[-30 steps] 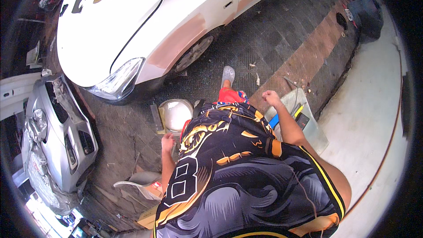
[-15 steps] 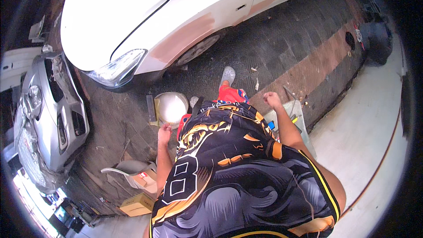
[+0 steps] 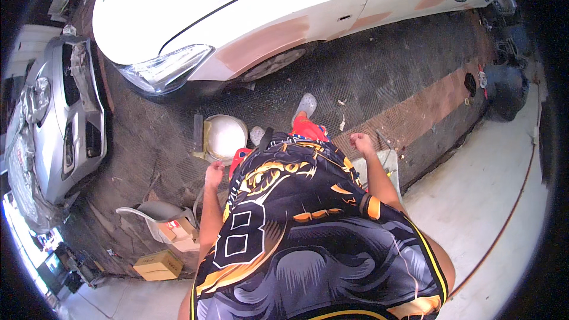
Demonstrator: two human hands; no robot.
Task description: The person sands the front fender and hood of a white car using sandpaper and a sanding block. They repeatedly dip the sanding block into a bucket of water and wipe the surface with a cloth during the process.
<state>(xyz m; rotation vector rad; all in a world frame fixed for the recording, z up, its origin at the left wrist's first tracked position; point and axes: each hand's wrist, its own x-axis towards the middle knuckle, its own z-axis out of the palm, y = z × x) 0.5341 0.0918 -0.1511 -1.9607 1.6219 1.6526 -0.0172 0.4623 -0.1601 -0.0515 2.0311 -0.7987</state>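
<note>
In the head view, the left hand [image 3: 214, 173] is held out low beside the body, half open with its fingers loosely bent, and seems to hold nothing, though it is small and blurred enough that something thin could be hidden. Just beyond it, a round tub [image 3: 229, 137], white inside, stands on the floor, with a dark oblong block [image 3: 198, 133] beside its left rim. The right hand [image 3: 361, 141] is likewise half open, fingers loosely curled, with nothing visible in its hold; a pale tray [image 3: 384, 162] lies just below and to its right, partly behind the forearm.

The floor is a dark textured mat [image 3: 145, 142] crossed by a reddish-brown strip [image 3: 409, 112], giving way to paler flooring [image 3: 474, 184] at right. Beyond stands a white car [image 3: 332, 0] with pinkish-tan patches on its side. A silver bumper [image 3: 56, 106], partly covered in plastic, is at left; below it are a grey curved seat [image 3: 146, 216] and a cardboard box [image 3: 159, 265].

The box bears small dark lettering, and the black-and-orange jersey [image 3: 296, 225] carries a large outlined numeral.
</note>
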